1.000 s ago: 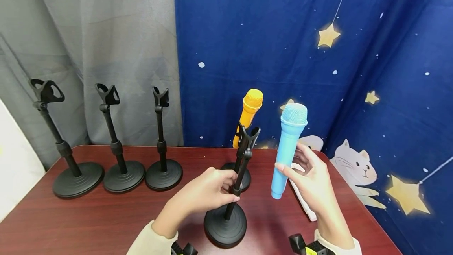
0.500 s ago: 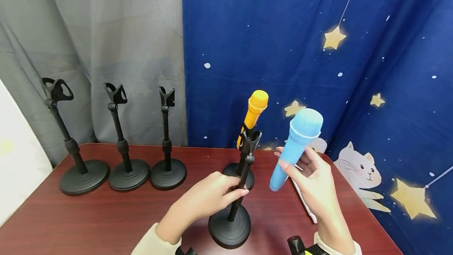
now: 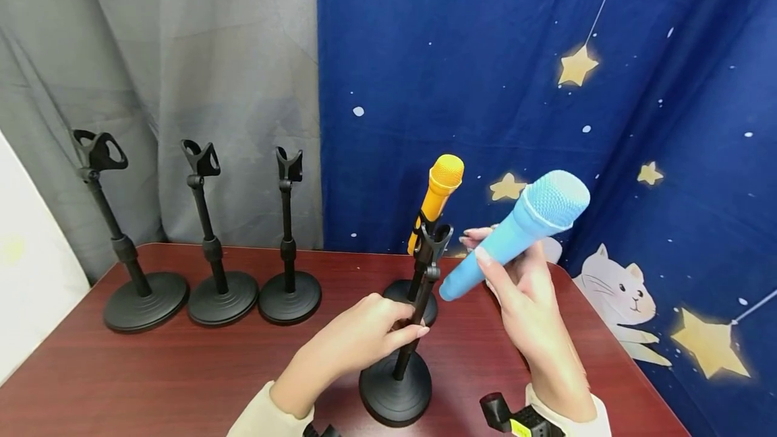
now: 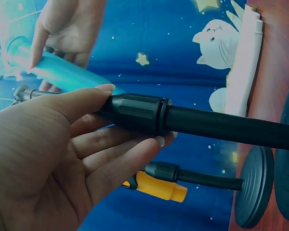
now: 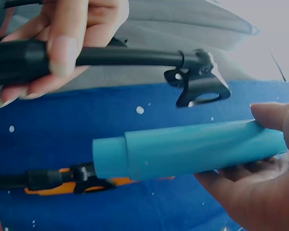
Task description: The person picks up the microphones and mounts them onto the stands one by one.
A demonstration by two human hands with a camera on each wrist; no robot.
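My left hand point(image 3: 365, 332) grips the pole of a black microphone stand point(image 3: 396, 390), thumb and fingers round its collar point(image 4: 139, 113) in the left wrist view. The stand's base is on the table and its clip point(image 5: 202, 89) holds nothing. My right hand point(image 3: 529, 295) holds a light blue microphone point(image 3: 510, 238) by its body, head tilted up to the right. In the right wrist view the microphone's tail end lies apart from the clip. Behind, a yellow microphone point(image 3: 438, 187) sits in the clip of another black stand.
Three black stands with bare clips line the left: one far left point(image 3: 146, 302), one beside it point(image 3: 222, 299) and one nearer the middle point(image 3: 290, 299). A white object point(image 4: 245, 60) lies at the right table edge. Grey and blue curtains hang behind the table point(image 3: 182, 383).
The blue microphone has tipped from nearly upright to a strong slant, its head going right and its tail swinging left toward the stand. The left hand keeps its hold; the view has shifted slightly.
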